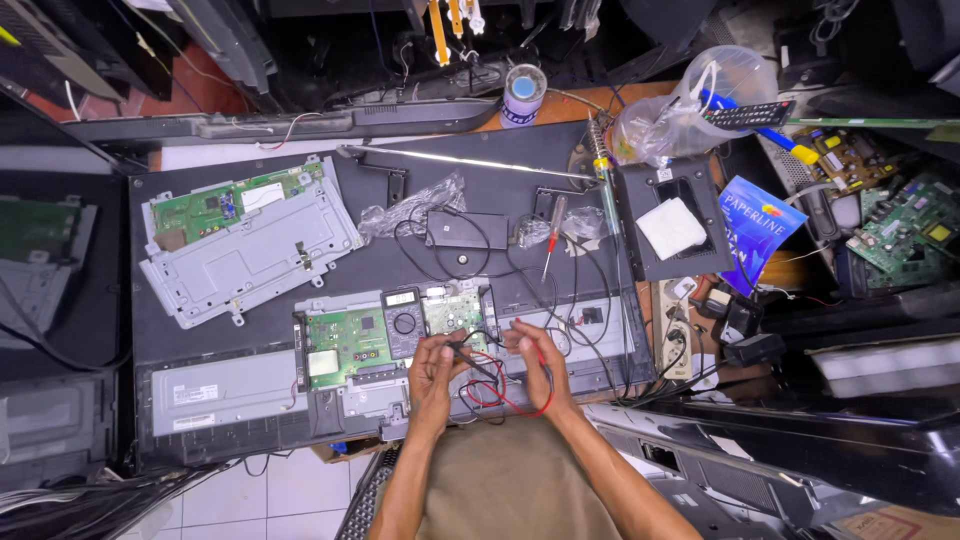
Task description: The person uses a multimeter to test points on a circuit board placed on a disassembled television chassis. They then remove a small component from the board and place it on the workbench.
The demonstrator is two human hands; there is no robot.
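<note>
— What was hard to make out at the hands?

— The probe tips. The left hand pinched a black probe between thumb and fingers, but its point was too small to tell whether it met the small green board. The right hand was curled around a red probe, which its fingers mostly hid.

— Where did the leads lie?

— The red and black leads looped between the two wrists, just below the hands, over the edge of the open television back.

— And the meter?

— The multimeter lay just above the left hand, between the small board and a larger green circuit board. Its display could not be read.

— Farther out?

— A red-handled screwdriver lay well above the right hand, among black cables. A detached metal bracket with its own board sat far to the left. A clear plastic bag was far off at upper right, its contents blurred.
</note>
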